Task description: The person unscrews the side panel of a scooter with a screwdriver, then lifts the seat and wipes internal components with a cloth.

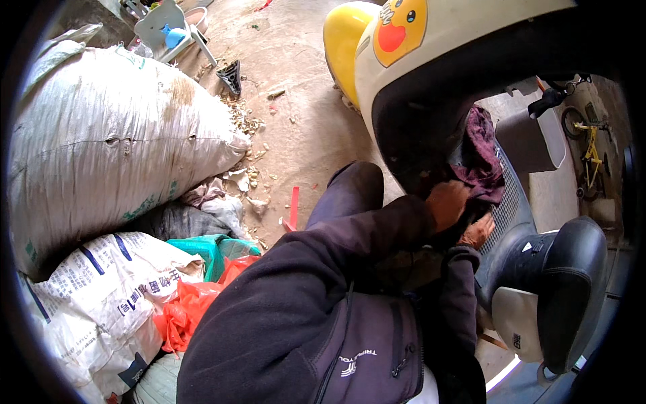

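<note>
A dark purple patterned cloth lies bunched on the footboard of a cream and yellow scooter. My left hand is closed at the cloth's near edge, just below the scooter's dark inner front panel. Close beside it, nearer to me, my right hand rests at the side of the footboard with curled fingers. Whatever is under those fingers is hidden. Both arms are in dark sleeves, the left one reaching across from the left.
The black scooter seat stands at the right. A large, full white sack fills the left, above a printed white bag and a red plastic bag. Farther off are a pale chair and a yellow bicycle.
</note>
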